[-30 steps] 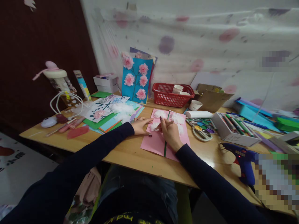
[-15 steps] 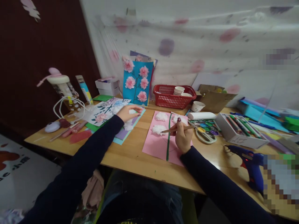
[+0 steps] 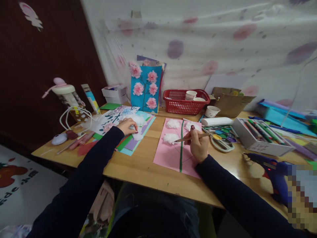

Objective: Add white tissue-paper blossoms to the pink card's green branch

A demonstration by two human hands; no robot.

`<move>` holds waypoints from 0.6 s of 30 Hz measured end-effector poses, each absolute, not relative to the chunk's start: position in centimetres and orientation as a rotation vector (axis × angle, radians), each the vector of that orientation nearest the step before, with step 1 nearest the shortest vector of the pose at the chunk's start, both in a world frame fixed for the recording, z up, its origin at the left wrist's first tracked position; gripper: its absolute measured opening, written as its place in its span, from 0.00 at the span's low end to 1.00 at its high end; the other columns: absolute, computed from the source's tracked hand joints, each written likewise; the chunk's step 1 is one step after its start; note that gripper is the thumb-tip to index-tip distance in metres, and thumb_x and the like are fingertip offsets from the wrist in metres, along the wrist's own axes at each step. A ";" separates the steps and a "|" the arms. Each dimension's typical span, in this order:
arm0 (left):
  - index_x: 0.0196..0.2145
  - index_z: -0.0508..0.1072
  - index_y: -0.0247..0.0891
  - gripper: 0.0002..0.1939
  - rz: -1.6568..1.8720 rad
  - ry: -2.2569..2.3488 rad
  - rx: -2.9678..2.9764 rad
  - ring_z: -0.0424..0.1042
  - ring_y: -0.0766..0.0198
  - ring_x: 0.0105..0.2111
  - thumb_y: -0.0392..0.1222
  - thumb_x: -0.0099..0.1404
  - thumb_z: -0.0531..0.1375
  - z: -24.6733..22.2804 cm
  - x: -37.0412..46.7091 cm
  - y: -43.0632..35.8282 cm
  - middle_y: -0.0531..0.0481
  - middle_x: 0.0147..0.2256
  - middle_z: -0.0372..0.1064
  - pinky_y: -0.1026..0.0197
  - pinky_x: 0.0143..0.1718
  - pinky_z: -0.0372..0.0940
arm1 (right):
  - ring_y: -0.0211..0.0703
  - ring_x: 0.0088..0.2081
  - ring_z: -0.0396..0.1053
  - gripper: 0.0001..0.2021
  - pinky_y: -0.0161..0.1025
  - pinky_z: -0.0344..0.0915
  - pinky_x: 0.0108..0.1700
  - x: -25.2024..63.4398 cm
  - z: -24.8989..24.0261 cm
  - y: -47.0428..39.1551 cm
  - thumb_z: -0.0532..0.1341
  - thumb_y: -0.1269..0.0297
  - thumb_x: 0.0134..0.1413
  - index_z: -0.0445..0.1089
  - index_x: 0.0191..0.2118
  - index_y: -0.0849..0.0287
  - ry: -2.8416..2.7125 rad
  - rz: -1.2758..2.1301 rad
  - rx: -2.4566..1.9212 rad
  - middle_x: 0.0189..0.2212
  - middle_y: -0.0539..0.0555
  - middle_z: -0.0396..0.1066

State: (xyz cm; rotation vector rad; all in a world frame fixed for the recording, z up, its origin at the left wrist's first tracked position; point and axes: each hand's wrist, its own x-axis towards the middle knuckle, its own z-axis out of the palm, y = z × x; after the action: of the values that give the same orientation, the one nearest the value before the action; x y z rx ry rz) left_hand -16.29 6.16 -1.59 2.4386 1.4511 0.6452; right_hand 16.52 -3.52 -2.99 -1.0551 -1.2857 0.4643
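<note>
A pink sheet of card (image 3: 166,157) lies before me with a green vertical stripe (image 3: 181,150) and fluffy white tufts (image 3: 170,138) on it. My right hand (image 3: 198,143) is closed around a slim wooden pencil (image 3: 182,140), its pointed end at the lower left tuft. Over the paper stack on the left, my left hand (image 3: 127,126) has its fingertips drawn together at a loose white tissue piece (image 3: 138,136); the exact contact is partly hidden. More white tissue (image 3: 140,119) lies just beyond that hand, on a printed flower sheet (image 3: 106,122).
A blue card with pink paper blossoms (image 3: 145,84) stands at the back beside a red basket (image 3: 182,107) holding paper cups. Scissors (image 3: 224,144), a box of pencils (image 3: 259,145) and a glue gun (image 3: 271,168) lie on the right. A bottle (image 3: 65,94) and white cable stand left.
My left hand has come down and left onto the paper stack, its fingers closing from a spread pose. The right hand keeps the pencil at the same tuft. The view has shifted slightly.
</note>
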 end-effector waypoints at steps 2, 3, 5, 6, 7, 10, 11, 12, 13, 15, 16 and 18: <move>0.25 0.75 0.41 0.09 0.649 1.436 2.444 0.66 0.54 0.42 0.48 0.50 0.64 -1.4 -16.5 6.3 0.49 0.35 0.71 0.55 0.48 0.58 | 0.35 0.12 0.62 0.25 0.32 0.58 0.16 16.6 -3.1 -3.5 0.53 0.48 0.59 0.68 0.19 0.60 -1.296 0.465 -1.063 0.10 0.49 0.63; 0.26 0.74 0.40 0.08 0.651 1.423 2.446 0.66 0.55 0.42 0.47 0.51 0.63 -1.3 -16.6 6.4 0.49 0.35 0.71 0.55 0.49 0.57 | 0.35 0.12 0.62 0.25 0.32 0.58 0.16 16.6 -3.0 -3.5 0.53 0.48 0.59 0.68 0.19 0.60 -1.301 0.463 -1.066 0.09 0.49 0.63; 0.28 0.74 0.39 0.09 0.656 1.395 2.449 0.67 0.56 0.42 0.47 0.54 0.61 -1.1 -16.6 6.4 0.48 0.36 0.71 0.55 0.50 0.57 | 0.35 0.12 0.62 0.25 0.32 0.58 0.16 16.6 -2.9 -3.5 0.53 0.47 0.59 0.68 0.19 0.60 -1.313 0.452 -1.068 0.09 0.49 0.63; 0.29 0.74 0.39 0.09 0.654 1.383 2.449 0.67 0.56 0.43 0.46 0.55 0.60 -1.0 -16.6 6.4 0.47 0.37 0.71 0.55 0.50 0.57 | 0.35 0.12 0.62 0.26 0.32 0.58 0.16 16.7 -2.9 -3.6 0.52 0.47 0.59 0.67 0.19 0.60 -1.322 0.445 -1.068 0.09 0.49 0.63; 0.31 0.74 0.39 0.09 0.647 1.375 2.449 0.67 0.56 0.44 0.46 0.55 0.59 -1.0 -16.5 6.4 0.47 0.38 0.71 0.54 0.51 0.57 | 0.35 0.12 0.62 0.26 0.32 0.59 0.16 16.7 -2.8 -3.6 0.52 0.47 0.59 0.67 0.19 0.60 -1.331 0.441 -1.068 0.09 0.49 0.63; 0.35 0.76 0.41 0.12 0.608 1.394 2.432 0.64 0.51 0.49 0.47 0.54 0.61 -1.3 -16.2 6.2 0.46 0.45 0.70 0.49 0.54 0.53 | 0.35 0.12 0.62 0.25 0.32 0.58 0.16 16.6 -2.5 -3.7 0.52 0.47 0.59 0.67 0.19 0.60 -1.345 0.443 -1.074 0.10 0.49 0.63; 0.35 0.77 0.42 0.12 0.594 1.410 2.420 0.62 0.49 0.50 0.47 0.53 0.62 -1.4 -16.0 6.1 0.46 0.47 0.69 0.47 0.55 0.51 | 0.35 0.12 0.62 0.26 0.32 0.58 0.16 16.6 -2.5 -3.7 0.52 0.47 0.59 0.67 0.19 0.60 -1.348 0.444 -1.076 0.10 0.49 0.63; 0.34 0.77 0.43 0.12 0.584 1.425 2.407 0.60 0.46 0.52 0.48 0.52 0.63 -1.6 -15.9 6.0 0.45 0.49 0.67 0.44 0.55 0.49 | 0.35 0.12 0.62 0.26 0.32 0.58 0.16 16.6 -2.4 -3.8 0.52 0.47 0.59 0.67 0.19 0.60 -1.352 0.442 -1.077 0.09 0.49 0.63; 0.33 0.77 0.43 0.11 0.579 1.435 2.393 0.59 0.45 0.52 0.48 0.51 0.64 -1.7 -15.8 6.0 0.45 0.50 0.67 0.43 0.55 0.49 | 0.35 0.12 0.62 0.26 0.32 0.58 0.16 16.5 -2.5 -3.8 0.52 0.46 0.59 0.67 0.19 0.60 -1.356 0.441 -1.078 0.09 0.49 0.63; 0.29 0.77 0.42 0.09 0.591 1.437 2.368 0.58 0.43 0.53 0.47 0.50 0.64 -1.9 -15.7 5.9 0.45 0.50 0.67 0.41 0.55 0.48 | 0.35 0.12 0.62 0.26 0.32 0.58 0.16 16.6 -2.6 -3.7 0.52 0.46 0.59 0.67 0.19 0.60 -1.367 0.440 -1.079 0.10 0.49 0.63; 0.27 0.76 0.41 0.08 0.608 1.429 2.356 0.59 0.44 0.52 0.46 0.50 0.64 -1.8 -15.6 5.9 0.45 0.49 0.68 0.42 0.55 0.48 | 0.35 0.12 0.62 0.26 0.32 0.58 0.16 16.6 -2.7 -3.7 0.52 0.46 0.59 0.68 0.19 0.60 -1.374 0.442 -1.079 0.10 0.49 0.64; 0.25 0.74 0.40 0.07 0.663 1.401 2.329 0.61 0.48 0.51 0.45 0.50 0.64 -1.7 -15.5 5.8 0.46 0.46 0.70 0.44 0.56 0.49 | 0.35 0.13 0.62 0.26 0.32 0.58 0.16 16.7 -2.8 -3.6 0.52 0.46 0.59 0.68 0.19 0.60 -1.385 0.447 -1.079 0.10 0.49 0.64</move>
State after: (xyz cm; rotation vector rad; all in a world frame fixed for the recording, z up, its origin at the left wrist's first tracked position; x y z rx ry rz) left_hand -15.46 5.84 -1.67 2.3293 1.4013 0.6631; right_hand 16.69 -3.65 -2.82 -1.0794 -1.3846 0.4472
